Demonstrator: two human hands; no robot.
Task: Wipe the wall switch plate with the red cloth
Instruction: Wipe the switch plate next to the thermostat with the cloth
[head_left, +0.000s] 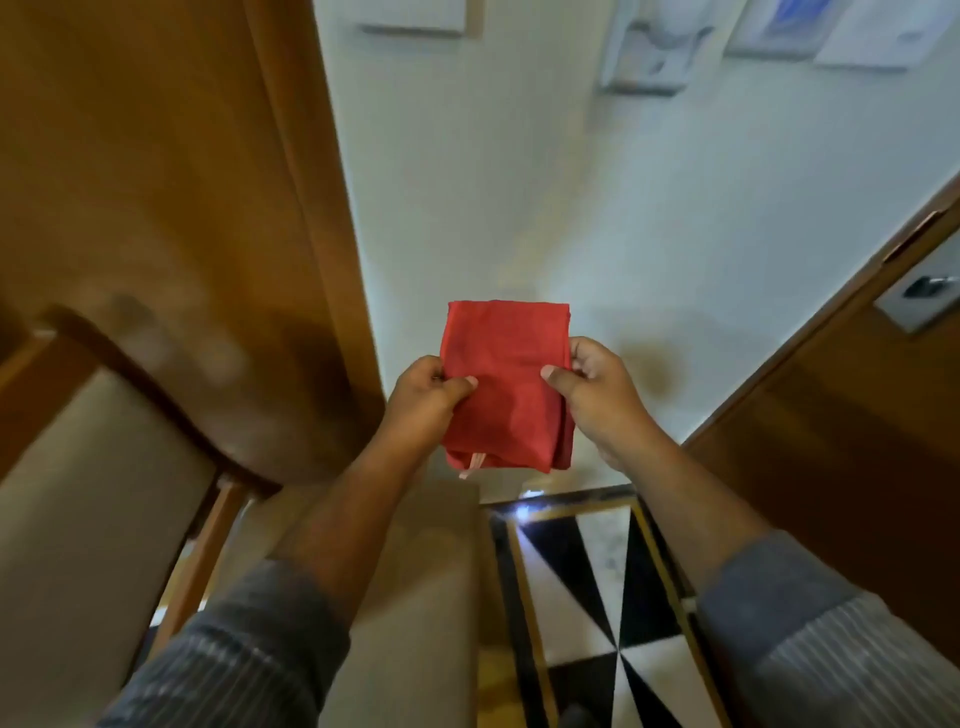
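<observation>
Red folded cloth (506, 379), a soft fabric rectangle several layers thick, sits between both my hands at chest height, in front of the white painted wall (649, 218). Left hand (423, 402) pinches its left edge, thumb on the front face and fingers curled behind; right hand (597, 387) does the same on the right edge. Both nearly closed, grip only on fabric, nothing else touched. I read the two-sided hold as keeping the fold flat and taut so it works as a pad; a pale tag or strip (472, 462) hangs loose from the bottom left corner. White rectangular wall plates (413, 21) sit high on the wall at the top of frame, well apart from the cloth; the view is blurred, so I can't say which is the switch plate. No contact yet, wiping not started. Next call: shift the cloth to one hand and raise it to the plate. Wooden door panel (156, 182) on my left, upholstered chair (78, 493) below it.
</observation>
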